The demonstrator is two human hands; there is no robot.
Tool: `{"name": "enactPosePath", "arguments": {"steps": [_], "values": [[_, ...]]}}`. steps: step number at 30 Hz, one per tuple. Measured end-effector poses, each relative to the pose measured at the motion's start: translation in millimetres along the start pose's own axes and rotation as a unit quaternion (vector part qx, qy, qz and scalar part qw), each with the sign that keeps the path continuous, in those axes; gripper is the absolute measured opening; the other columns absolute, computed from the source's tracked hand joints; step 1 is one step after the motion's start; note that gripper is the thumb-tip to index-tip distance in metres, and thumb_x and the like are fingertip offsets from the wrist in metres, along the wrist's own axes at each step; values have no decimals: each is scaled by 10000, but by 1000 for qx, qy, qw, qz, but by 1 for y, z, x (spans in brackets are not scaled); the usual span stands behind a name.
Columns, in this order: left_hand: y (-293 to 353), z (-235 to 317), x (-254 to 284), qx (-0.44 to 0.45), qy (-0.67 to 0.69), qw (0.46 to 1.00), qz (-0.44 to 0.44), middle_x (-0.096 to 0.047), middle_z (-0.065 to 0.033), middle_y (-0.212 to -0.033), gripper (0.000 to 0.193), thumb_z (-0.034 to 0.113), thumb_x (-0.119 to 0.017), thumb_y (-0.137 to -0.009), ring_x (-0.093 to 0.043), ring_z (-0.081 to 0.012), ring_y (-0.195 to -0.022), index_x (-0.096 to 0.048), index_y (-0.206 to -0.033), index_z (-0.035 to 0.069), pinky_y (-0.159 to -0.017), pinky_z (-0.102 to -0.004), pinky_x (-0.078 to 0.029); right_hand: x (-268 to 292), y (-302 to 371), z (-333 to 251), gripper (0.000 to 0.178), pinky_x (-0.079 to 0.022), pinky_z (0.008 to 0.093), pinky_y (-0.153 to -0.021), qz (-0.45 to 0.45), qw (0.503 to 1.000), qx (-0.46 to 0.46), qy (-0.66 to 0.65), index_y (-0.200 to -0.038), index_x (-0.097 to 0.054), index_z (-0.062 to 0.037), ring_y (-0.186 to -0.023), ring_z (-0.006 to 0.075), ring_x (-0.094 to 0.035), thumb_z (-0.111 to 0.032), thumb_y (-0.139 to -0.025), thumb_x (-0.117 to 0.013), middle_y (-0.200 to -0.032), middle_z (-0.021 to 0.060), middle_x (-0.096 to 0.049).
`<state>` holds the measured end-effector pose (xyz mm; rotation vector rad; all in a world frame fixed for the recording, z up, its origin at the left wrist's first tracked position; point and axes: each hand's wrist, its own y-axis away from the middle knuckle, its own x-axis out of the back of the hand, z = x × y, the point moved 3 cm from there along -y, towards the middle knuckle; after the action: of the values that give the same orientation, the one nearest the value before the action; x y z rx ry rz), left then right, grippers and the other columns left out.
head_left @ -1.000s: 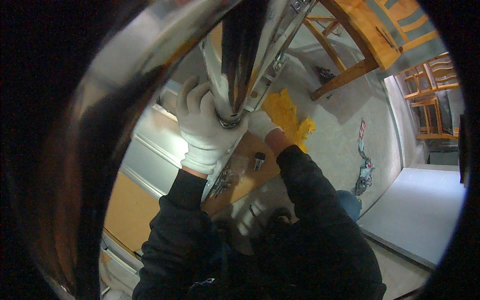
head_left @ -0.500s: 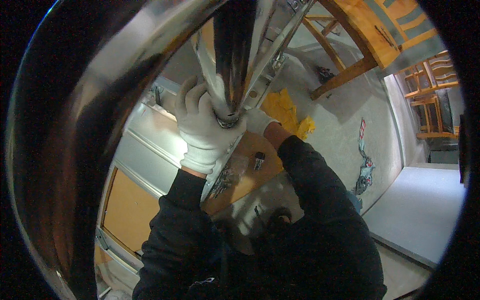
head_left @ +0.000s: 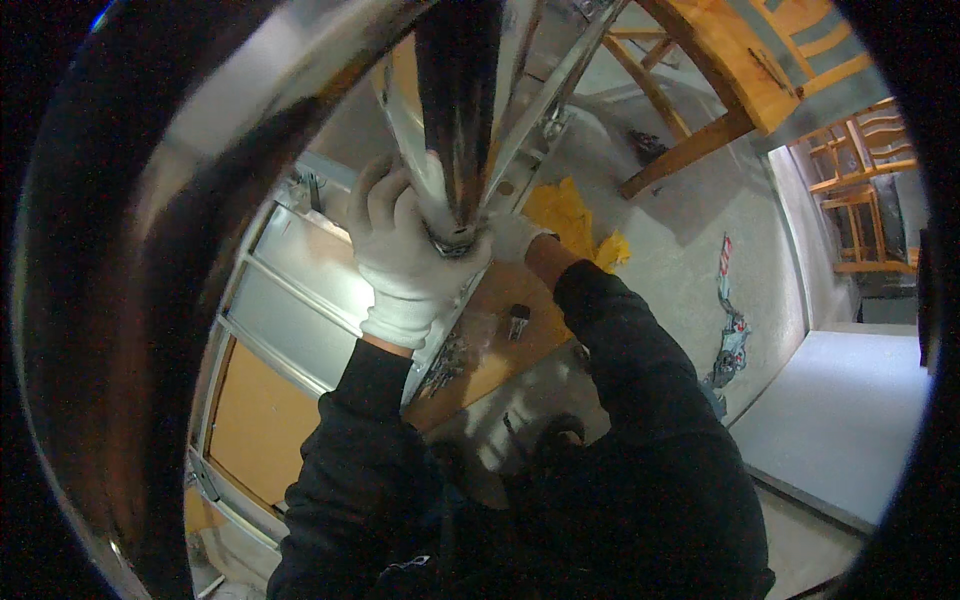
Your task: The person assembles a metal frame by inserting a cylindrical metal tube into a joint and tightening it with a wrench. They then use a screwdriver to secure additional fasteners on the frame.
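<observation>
A dark, shiny metal tube (head_left: 460,110) slants down from the top, and its lower end meets my white-gloved left hand (head_left: 405,240). The left fingers curl loosely beside the tube, and the palm lies around its end. Just right of that end is my right hand (head_left: 515,238), also gloved in white, low against the long metal frame rail (head_left: 540,120). Its fingers are hidden behind the tube and the left hand. Below the hands, a brown board (head_left: 490,375) carries a pile of small metal fasteners (head_left: 445,365) and a small black piece (head_left: 519,320).
A framed panel (head_left: 265,400) with grey and tan sections lies to the left. Yellow crumpled material (head_left: 565,220) is beyond my right hand. A wooden chair (head_left: 690,150) stands at the upper right, a pale flat panel (head_left: 840,420) lies lower right, and a crumpled wrapper (head_left: 730,340) is on the floor.
The tube has shifted very slightly left in view. Both hands stay in almost the same place.
</observation>
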<state>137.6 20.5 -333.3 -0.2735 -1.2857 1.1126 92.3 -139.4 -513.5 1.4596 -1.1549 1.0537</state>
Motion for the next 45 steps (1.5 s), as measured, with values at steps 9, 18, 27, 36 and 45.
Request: {"name": "enactPosePath", "arguments": {"steps": [9,18,27,36,45], "values": [[-6,6,1,-5,29,1000,-1,-514,-108,-1089,584,333,-784,-532,-457,-391,-1116,-551,-991,55,-889,-495,-402,-26,-3,22,182,-551,430,-666,-10,999,31,7,-913,-700,-131,-808,330,-668,-180,-816,-553,-873,116,-684],[-3,2,-2,-16,29,999,9,-517,-106,-1089,608,332,-783,-521,-458,-396,-1114,-544,-1010,60,-890,-500,-401,-25,-1,20,217,-539,451,-708,-20,999,-15,-21,-942,-698,-158,-841,327,-659,-188,-855,-501,-906,122,-678],[1,1,-7,-12,6,1000,-11,-506,-103,-1076,629,329,-783,-523,-461,-394,-1109,-515,-1024,59,-876,-508,-399,-22,4,21,210,-535,455,-690,-20,998,-49,-30,-922,-698,-160,-821,330,-656,-153,-815,-518,-877,138,-674],[2,0,-7,-2,7,999,-34,-504,-112,-1089,609,327,-778,-535,-459,-396,-1109,-527,-1018,54,-879,-511,-396,-47,-4,30,200,-538,457,-684,-1,1000,-11,-28,-874,-702,-128,-817,329,-660,-176,-821,-515,-868,137,-675],[-2,4,-6,-13,17,1000,8,-502,-110,-1090,592,322,-777,-542,-439,-394,-1137,-529,-1011,58,-891,-504,-395,-53,-9,20,188,-540,437,-620,35,998,40,25,-839,-692,-114,-787,320,-669,-204,-822,-528,-844,128,-677]]}}
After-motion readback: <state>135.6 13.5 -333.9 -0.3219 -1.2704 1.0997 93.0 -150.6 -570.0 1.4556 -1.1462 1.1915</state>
